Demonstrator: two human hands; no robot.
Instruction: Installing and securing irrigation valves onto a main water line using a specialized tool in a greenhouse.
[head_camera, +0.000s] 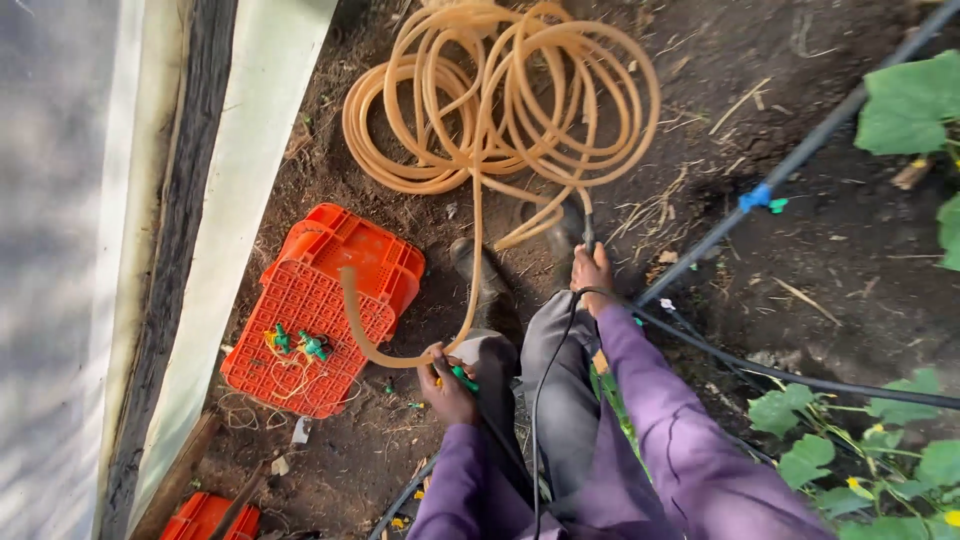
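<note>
Head view: I am standing on dark soil (820, 260). My left hand (447, 388) is closing around the tan hose (478, 230) near its cut end, together with a small green fitting (462, 378). My right hand (591, 272) is gripping a thin black tube (548, 370). The hose is lying coiled ahead of my boots; its free end is arching over an upturned orange crate (325, 310).

Open soil right; coiled hose (500, 100) and crate (320, 310) (overturned) block left.
</note>
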